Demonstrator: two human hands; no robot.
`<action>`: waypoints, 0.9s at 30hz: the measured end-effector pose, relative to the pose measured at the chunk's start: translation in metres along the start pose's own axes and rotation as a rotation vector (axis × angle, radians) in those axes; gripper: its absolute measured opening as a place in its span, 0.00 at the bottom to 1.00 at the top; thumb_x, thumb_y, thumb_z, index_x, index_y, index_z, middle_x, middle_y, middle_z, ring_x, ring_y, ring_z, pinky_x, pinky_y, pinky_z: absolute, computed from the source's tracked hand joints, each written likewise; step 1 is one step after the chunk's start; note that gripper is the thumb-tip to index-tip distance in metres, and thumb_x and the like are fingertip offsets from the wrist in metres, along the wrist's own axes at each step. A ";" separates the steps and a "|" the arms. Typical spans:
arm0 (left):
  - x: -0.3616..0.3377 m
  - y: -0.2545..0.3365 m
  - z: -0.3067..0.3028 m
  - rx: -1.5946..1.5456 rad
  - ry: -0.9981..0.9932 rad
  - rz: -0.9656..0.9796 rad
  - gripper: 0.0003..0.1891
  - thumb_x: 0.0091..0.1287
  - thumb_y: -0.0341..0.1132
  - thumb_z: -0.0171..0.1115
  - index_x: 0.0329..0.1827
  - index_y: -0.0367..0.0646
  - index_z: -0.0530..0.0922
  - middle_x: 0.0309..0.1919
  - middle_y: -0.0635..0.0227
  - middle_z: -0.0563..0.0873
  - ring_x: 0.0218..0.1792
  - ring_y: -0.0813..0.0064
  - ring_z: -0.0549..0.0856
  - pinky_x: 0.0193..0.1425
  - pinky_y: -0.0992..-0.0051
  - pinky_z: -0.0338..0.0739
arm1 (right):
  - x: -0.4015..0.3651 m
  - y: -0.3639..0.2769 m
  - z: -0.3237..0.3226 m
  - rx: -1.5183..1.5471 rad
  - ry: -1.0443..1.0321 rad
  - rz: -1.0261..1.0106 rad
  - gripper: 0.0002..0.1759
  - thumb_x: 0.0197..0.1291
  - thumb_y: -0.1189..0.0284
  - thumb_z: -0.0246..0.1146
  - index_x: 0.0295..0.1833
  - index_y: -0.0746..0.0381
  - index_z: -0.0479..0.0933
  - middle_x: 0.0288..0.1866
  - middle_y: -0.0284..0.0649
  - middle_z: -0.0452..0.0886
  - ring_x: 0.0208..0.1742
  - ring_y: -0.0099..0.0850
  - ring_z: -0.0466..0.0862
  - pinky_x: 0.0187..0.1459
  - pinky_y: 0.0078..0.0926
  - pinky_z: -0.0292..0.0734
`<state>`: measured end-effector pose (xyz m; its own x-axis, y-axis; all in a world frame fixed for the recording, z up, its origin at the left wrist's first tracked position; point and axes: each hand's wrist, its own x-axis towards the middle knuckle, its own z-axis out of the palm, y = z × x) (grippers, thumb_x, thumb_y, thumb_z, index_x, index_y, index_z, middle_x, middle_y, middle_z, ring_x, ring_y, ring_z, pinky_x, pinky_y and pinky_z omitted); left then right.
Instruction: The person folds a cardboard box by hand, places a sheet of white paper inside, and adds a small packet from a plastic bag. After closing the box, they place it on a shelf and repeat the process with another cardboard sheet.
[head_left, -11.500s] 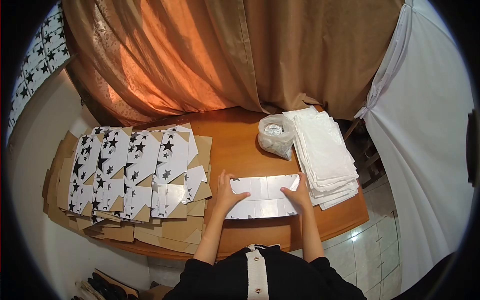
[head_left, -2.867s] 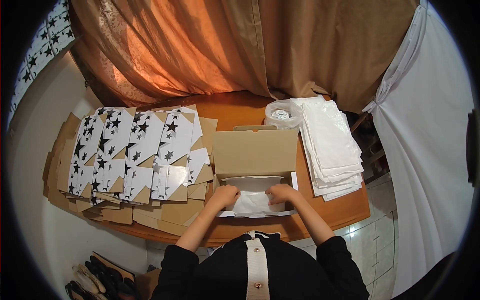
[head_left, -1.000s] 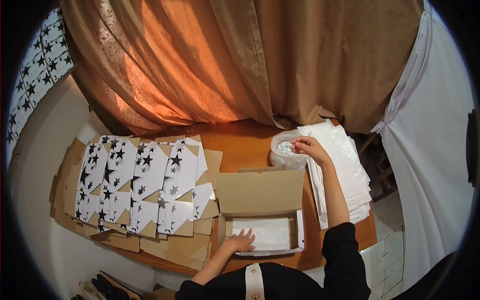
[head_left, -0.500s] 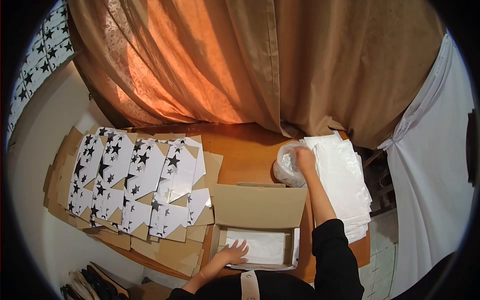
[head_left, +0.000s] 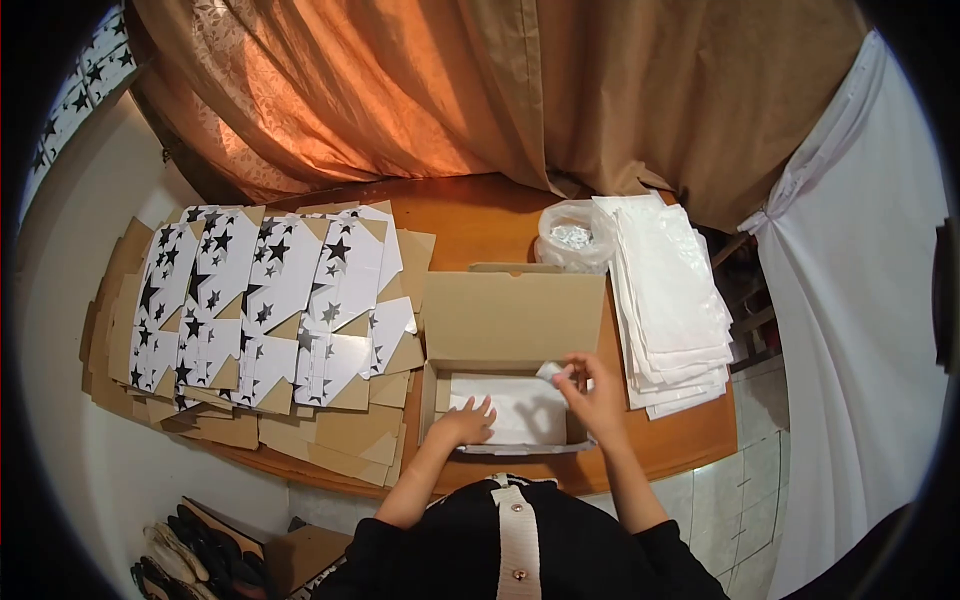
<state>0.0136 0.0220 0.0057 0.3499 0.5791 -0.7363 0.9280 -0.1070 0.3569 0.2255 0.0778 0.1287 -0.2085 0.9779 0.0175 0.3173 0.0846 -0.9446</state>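
Note:
An unfolded cardboard box stands with its lid raised in front of me. White paper lines its bottom. My left hand rests on the paper's left side with its fingers spread, holding nothing. Over the right part of the box, my right hand pinches a small white packet. Its print, if any, is too small to read. Beyond the lid sits a clear plastic bag, rolled open, with many small whitish pieces inside.
Flat star-printed cardboard boxes overlap in rows on the left of the wooden table. A pile of white sheets lies at the right. Shoes are on the floor, lower left. A brown curtain hangs behind.
My right hand has come out of the plastic bag and back over the box, with a small white packet in its fingers. My left hand stays on the paper. The view has tilted down.

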 end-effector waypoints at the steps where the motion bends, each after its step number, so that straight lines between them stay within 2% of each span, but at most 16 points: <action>1: -0.002 0.000 0.002 -0.007 0.081 0.019 0.28 0.66 0.51 0.43 0.67 0.52 0.59 0.71 0.58 0.49 0.68 0.46 0.55 0.67 0.47 0.54 | -0.007 0.017 0.003 -0.211 0.095 -0.168 0.16 0.49 0.73 0.66 0.44 0.64 0.74 0.32 0.33 0.76 0.30 0.21 0.71 0.33 0.18 0.67; 2: -0.004 0.001 0.003 -0.003 0.082 0.022 0.28 0.66 0.51 0.43 0.67 0.52 0.59 0.71 0.58 0.49 0.68 0.46 0.55 0.67 0.47 0.54 | -0.011 0.037 0.006 -0.422 0.187 -0.337 0.16 0.50 0.73 0.65 0.45 0.64 0.73 0.35 0.35 0.76 0.31 0.24 0.71 0.34 0.20 0.67; 5: -0.018 0.009 -0.006 -0.051 0.395 0.033 0.21 0.64 0.44 0.50 0.55 0.42 0.74 0.62 0.56 0.69 0.65 0.53 0.63 0.67 0.51 0.55 | -0.025 0.061 -0.003 -0.405 0.350 -0.225 0.16 0.51 0.73 0.63 0.47 0.64 0.73 0.41 0.41 0.75 0.41 0.33 0.73 0.40 0.26 0.69; 6: -0.028 0.013 -0.006 -0.045 0.398 0.035 0.21 0.64 0.44 0.50 0.55 0.42 0.74 0.62 0.56 0.69 0.65 0.53 0.63 0.67 0.51 0.55 | -0.030 0.065 -0.008 -0.403 0.356 -0.227 0.16 0.51 0.73 0.63 0.47 0.64 0.73 0.41 0.41 0.75 0.41 0.33 0.73 0.40 0.26 0.69; 8: -0.049 0.021 -0.007 -0.335 1.007 0.175 0.15 0.62 0.35 0.53 0.51 0.41 0.76 0.58 0.60 0.73 0.63 0.54 0.66 0.66 0.52 0.56 | -0.040 0.074 -0.019 -0.206 0.401 -0.017 0.14 0.54 0.73 0.59 0.47 0.63 0.74 0.44 0.41 0.75 0.44 0.33 0.74 0.43 0.25 0.70; 9: -0.064 0.025 -0.010 -0.333 1.006 0.182 0.15 0.62 0.35 0.53 0.51 0.41 0.76 0.58 0.60 0.73 0.63 0.54 0.66 0.66 0.52 0.56 | -0.046 0.083 -0.023 -0.135 0.405 -0.022 0.15 0.55 0.73 0.58 0.49 0.62 0.73 0.45 0.42 0.74 0.44 0.33 0.73 0.44 0.24 0.70; 11: -0.088 0.027 -0.016 -0.284 1.418 0.042 0.17 0.60 0.31 0.56 0.52 0.38 0.73 0.58 0.56 0.72 0.62 0.54 0.67 0.65 0.56 0.58 | -0.057 0.084 -0.027 -0.117 0.358 -0.022 0.17 0.55 0.73 0.57 0.52 0.63 0.72 0.48 0.44 0.74 0.47 0.35 0.73 0.47 0.25 0.70; 12: -0.090 0.023 -0.012 -0.284 1.415 0.045 0.17 0.60 0.31 0.56 0.52 0.38 0.73 0.58 0.56 0.72 0.62 0.54 0.67 0.65 0.56 0.58 | -0.062 0.084 -0.027 -0.095 0.302 -0.024 0.19 0.56 0.73 0.56 0.54 0.64 0.71 0.51 0.47 0.74 0.49 0.37 0.73 0.49 0.27 0.70; 14: -0.086 0.008 0.002 -0.654 1.590 0.026 0.21 0.60 0.31 0.56 0.56 0.35 0.69 0.58 0.50 0.71 0.61 0.53 0.68 0.65 0.62 0.59 | -0.067 0.085 -0.024 -0.107 0.259 -0.027 0.21 0.55 0.74 0.56 0.56 0.66 0.69 0.55 0.50 0.72 0.54 0.41 0.72 0.54 0.30 0.67; 15: -0.078 -0.007 0.015 -0.716 1.484 0.012 0.27 0.60 0.31 0.56 0.62 0.32 0.62 0.59 0.46 0.68 0.62 0.52 0.66 0.66 0.66 0.59 | -0.067 0.085 -0.021 -0.118 0.215 -0.032 0.24 0.55 0.74 0.56 0.59 0.68 0.67 0.59 0.53 0.70 0.59 0.44 0.70 0.59 0.32 0.65; 16: -0.068 -0.012 0.024 -0.714 1.487 0.009 0.27 0.60 0.31 0.56 0.62 0.32 0.62 0.59 0.46 0.68 0.62 0.52 0.66 0.66 0.66 0.59 | -0.066 0.088 -0.017 -0.116 0.212 -0.034 0.24 0.55 0.74 0.56 0.59 0.68 0.67 0.59 0.53 0.70 0.59 0.44 0.70 0.59 0.32 0.65; 18: -0.058 -0.016 0.035 -0.946 1.345 0.093 0.30 0.60 0.30 0.56 0.65 0.31 0.57 0.61 0.45 0.66 0.64 0.53 0.65 0.67 0.66 0.57 | -0.060 0.091 -0.007 -0.314 0.215 -0.234 0.29 0.56 0.74 0.57 0.64 0.68 0.62 0.64 0.52 0.65 0.65 0.43 0.66 0.60 0.32 0.64; 19: -0.057 -0.015 0.037 -0.863 1.289 0.108 0.36 0.56 0.28 0.57 0.67 0.30 0.52 0.64 0.44 0.63 0.66 0.54 0.62 0.69 0.68 0.54 | -0.059 0.088 -0.003 -0.321 0.193 -0.174 0.32 0.53 0.75 0.59 0.64 0.69 0.60 0.66 0.54 0.61 0.68 0.46 0.62 0.65 0.33 0.56; 23: -0.061 -0.013 0.037 -0.769 1.222 0.083 0.42 0.49 0.26 0.58 0.69 0.31 0.48 0.66 0.44 0.58 0.68 0.55 0.58 0.70 0.68 0.51 | -0.056 0.078 0.011 -0.454 0.197 -0.090 0.37 0.48 0.78 0.58 0.66 0.68 0.56 0.69 0.54 0.57 0.69 0.45 0.60 0.66 0.31 0.55; 26: -0.060 -0.025 0.035 -0.825 1.135 0.218 0.49 0.43 0.25 0.58 0.70 0.33 0.42 0.68 0.45 0.53 0.70 0.55 0.53 0.71 0.69 0.47 | -0.053 0.082 0.007 -0.481 0.130 -0.035 0.42 0.41 0.82 0.55 0.68 0.67 0.53 0.71 0.54 0.50 0.71 0.44 0.55 0.67 0.29 0.53; 27: -0.070 -0.023 0.029 -0.930 1.012 0.244 0.52 0.43 0.26 0.60 0.70 0.34 0.37 0.69 0.45 0.48 0.71 0.57 0.48 0.71 0.70 0.45 | -0.052 0.084 0.004 -0.428 0.078 -0.043 0.45 0.38 0.83 0.54 0.69 0.67 0.51 0.72 0.54 0.46 0.72 0.44 0.52 0.67 0.29 0.52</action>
<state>-0.0282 -0.0390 0.0325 -0.1248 0.9921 -0.0132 0.2937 0.0496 0.9546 0.2596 0.0335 0.0471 -0.1650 0.9818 0.0944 0.6682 0.1817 -0.7215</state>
